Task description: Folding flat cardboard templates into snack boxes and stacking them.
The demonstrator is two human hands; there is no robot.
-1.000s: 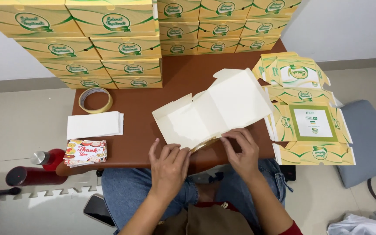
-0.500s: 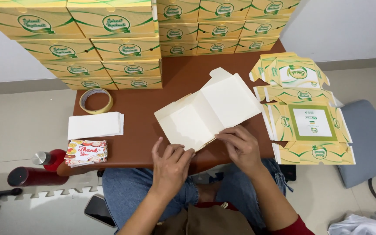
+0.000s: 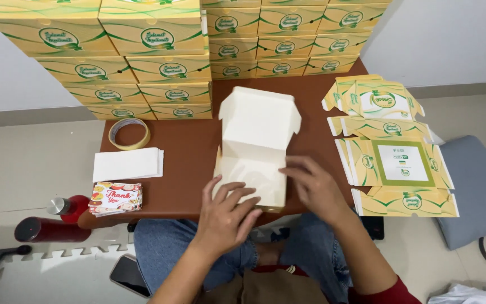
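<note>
A white cardboard box point(image 3: 257, 146) stands partly folded on the brown table point(image 3: 189, 152), its lid flap raised toward the far side. My left hand point(image 3: 226, 217) rests on the box's near left edge with fingers spread over the front wall. Against the near right wall presses my right hand point(image 3: 313, 186), fingers curled on the side panel. Both hands grip the box at the table's front edge.
Stacks of yellow-green finished boxes point(image 3: 158, 50) fill the table's back. Flat unfolded box blanks point(image 3: 392, 152) lie at the right. A tape roll point(image 3: 129, 133), white paper sheets point(image 3: 127, 164) and small cards point(image 3: 115, 198) sit at the left. A red bottle point(image 3: 66, 209) and grey cushion point(image 3: 476, 191) are on the floor.
The box has turned from a slant to square in front of me, its lid now upright toward the back. Both hands have shifted onto its near walls.
</note>
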